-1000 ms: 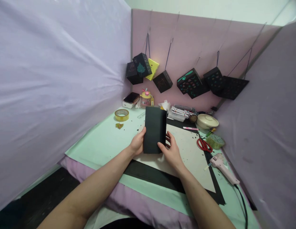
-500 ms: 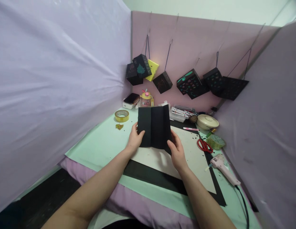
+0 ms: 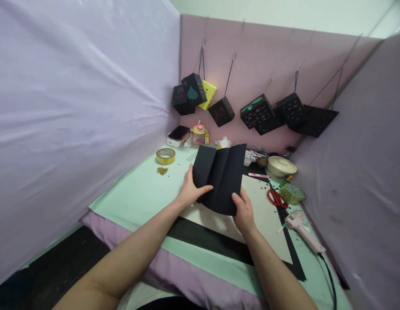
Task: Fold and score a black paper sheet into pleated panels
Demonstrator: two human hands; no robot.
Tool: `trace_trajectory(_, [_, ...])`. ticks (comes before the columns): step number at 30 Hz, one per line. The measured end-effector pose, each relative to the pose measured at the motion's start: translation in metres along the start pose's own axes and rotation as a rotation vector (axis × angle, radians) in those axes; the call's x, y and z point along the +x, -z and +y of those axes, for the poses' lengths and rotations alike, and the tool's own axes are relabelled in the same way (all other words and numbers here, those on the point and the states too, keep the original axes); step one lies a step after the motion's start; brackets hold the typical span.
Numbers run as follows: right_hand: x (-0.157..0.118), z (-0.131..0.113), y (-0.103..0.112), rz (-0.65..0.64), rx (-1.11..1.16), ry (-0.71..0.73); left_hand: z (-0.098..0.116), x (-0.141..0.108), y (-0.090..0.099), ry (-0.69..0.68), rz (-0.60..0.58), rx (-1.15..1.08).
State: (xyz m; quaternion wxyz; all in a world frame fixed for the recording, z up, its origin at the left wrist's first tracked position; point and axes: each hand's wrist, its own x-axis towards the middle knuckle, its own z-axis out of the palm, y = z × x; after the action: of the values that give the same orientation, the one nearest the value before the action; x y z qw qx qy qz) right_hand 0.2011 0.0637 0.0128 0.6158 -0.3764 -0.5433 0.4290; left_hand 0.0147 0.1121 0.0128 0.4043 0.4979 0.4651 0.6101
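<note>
A folded black card point(image 3: 224, 176) is held up over a white sheet point(image 3: 264, 215), which lies on a larger black sheet point(image 3: 206, 234). Vertical creases split the card into panels. My left hand point(image 3: 192, 189) grips its left edge, with the thumb stretched across the front and the other fingers hidden behind. At the lower right edge, my right hand point(image 3: 244, 211) pinches the card between thumb and fingers.
Yellow tape roll point(image 3: 165, 156) and dry leaf point(image 3: 162, 171) lie left. Right are red scissors point(image 3: 277, 199), a glue gun point(image 3: 305, 232), green tape point(image 3: 292, 193) and a cream bowl point(image 3: 281, 165). Black boxes point(image 3: 221, 112) hang behind.
The card has turned and its right panel has swung outward to the right, opening wider. My left thumb has moved further across its front, and my right hand has shifted slightly right.
</note>
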Motion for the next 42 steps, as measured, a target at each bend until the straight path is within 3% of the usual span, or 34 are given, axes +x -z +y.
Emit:
trace_trajectory(4, [0.001,-0.002,0.002,0.036,-0.008,-0.024,0.000,0.005,0.003,0.016,0.016,0.022])
trace_trajectory(9, [0.010,-0.002,0.016,0.094,-0.118,-0.015,0.006,0.013,0.010,0.120,0.067,-0.179])
trace_trajectory(14, [0.030,0.002,0.046,0.196,-0.205,-0.081,0.018,0.026,0.023,0.454,0.133,-0.498])
trace_trajectory(16, [0.037,0.005,0.057,0.252,-0.208,-0.122,0.021,0.031,0.029,0.566,0.102,-0.543])
trace_trajectory(21, [0.044,0.007,0.070,0.342,-0.236,-0.180,0.023,0.038,0.040,0.681,-0.043,-0.662])
trace_trajectory(25, [0.044,0.007,0.071,0.351,-0.318,-0.178,0.020,0.038,0.042,0.682,-0.097,-0.774])
trace_trajectory(32, [0.042,0.004,0.070,0.322,-0.435,-0.178,0.019,0.038,0.042,0.663,-0.097,-0.740])
trace_trajectory(38, [0.042,0.002,0.069,0.312,-0.522,-0.177,0.014,0.038,0.038,0.622,-0.088,-0.572])
trace_trajectory(42, [0.043,0.000,0.070,0.330,-0.560,-0.107,0.009,0.035,0.032,0.508,-0.081,-0.470])
